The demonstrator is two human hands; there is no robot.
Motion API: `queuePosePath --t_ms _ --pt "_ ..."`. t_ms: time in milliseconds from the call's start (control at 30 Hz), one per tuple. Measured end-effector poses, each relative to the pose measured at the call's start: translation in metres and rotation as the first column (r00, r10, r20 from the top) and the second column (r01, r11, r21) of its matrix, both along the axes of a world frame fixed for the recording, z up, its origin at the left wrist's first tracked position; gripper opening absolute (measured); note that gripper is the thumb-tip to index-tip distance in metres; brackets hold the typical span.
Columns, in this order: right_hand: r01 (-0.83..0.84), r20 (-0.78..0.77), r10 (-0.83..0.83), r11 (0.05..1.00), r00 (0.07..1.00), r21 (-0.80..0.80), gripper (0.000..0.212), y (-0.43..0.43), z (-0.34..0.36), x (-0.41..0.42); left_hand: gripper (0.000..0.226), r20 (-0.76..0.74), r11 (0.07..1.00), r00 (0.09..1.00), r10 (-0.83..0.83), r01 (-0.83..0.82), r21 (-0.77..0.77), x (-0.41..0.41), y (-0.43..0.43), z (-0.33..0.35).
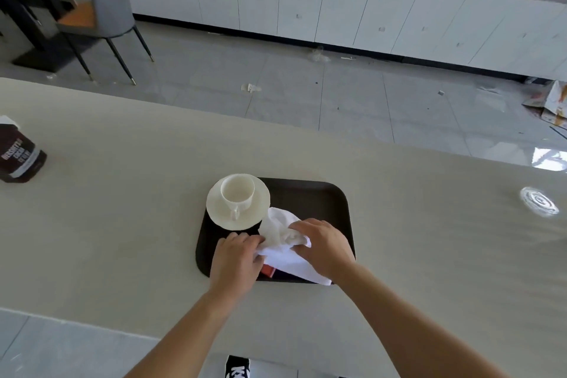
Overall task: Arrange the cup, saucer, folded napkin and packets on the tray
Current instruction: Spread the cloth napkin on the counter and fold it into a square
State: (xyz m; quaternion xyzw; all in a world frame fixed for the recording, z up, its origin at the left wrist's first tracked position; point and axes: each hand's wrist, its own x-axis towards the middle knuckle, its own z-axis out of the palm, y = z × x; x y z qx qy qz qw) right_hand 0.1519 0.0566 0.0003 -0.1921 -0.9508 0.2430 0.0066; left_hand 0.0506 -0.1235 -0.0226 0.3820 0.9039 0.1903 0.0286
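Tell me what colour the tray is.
The tray is dark brown, almost black; head view.

A dark brown cocoa carton (18, 156) stands at nine o'clock on the pale beige surface (122, 209); a clear round glass piece (539, 202) lies at three; a grey chair (107, 0) stands at eleven.

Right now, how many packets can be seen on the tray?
1: a red packet at the near edge of the tray, showing between the left hand and the napkin. Others may be hidden under the napkin.
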Motion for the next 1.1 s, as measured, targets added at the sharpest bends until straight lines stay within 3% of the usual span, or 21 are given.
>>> queuePosePath --t_ms 200,333,467,667,800,867,933,1033,1100 --pt "-0.022 -0.261 0.028 0.999 0.965 0.029 0.035 0.029 0.051 0.018 0.031 0.044 0.940 0.992 0.115 -0.123 0.319 0.016 0.021 0.050" --pt "0.038 -0.339 -0.028 0.999 0.940 0.022 0.036 0.057 0.086 0.044 0.034 0.367 0.849 0.930 0.016 -0.207 0.486 0.029 0.054 0.088" --pt "0.140 -0.356 -0.155 0.988 0.921 -0.068 0.036 0.096 0.102 0.089 0.035 0.553 0.850 0.825 -0.117 -0.205 0.486 0.057 0.106 0.102" --pt "0.267 -0.208 -0.282 0.959 0.937 -0.097 0.041 0.161 0.086 0.165 0.043 0.679 0.881 0.712 -0.180 -0.191 0.434 0.124 0.187 0.078" --pt "0.417 -0.041 -0.417 0.909 0.908 0.006 0.035 0.194 0.052 0.212 0.048 0.862 0.952 0.506 0.019 -0.272 0.139 0.162 0.212 0.040" --pt "0.514 0.078 -0.514 0.858 0.854 0.026 0.024 0.203 0.029 0.235 0.026 0.898 0.958 0.424 0.115 -0.288 0.013 0.178 0.212 0.025" --pt "0.588 0.194 -0.578 0.809 0.793 0.009 0.021 0.209 0.007 0.252 0.012 0.880 0.955 0.449 0.157 -0.297 -0.019 0.187 0.209 0.013" --pt "0.655 0.356 -0.591 0.751 0.724 -0.085 0.045 0.208 -0.017 0.263 0.016 0.842 0.949 0.506 0.187 -0.315 -0.021 0.193 0.207 0.009" --pt "0.691 0.373 -0.607 0.708 0.702 -0.148 0.056 0.199 -0.023 0.259 0.018 0.823 0.944 0.534 0.193 -0.329 -0.008 0.196 0.208 0.013"
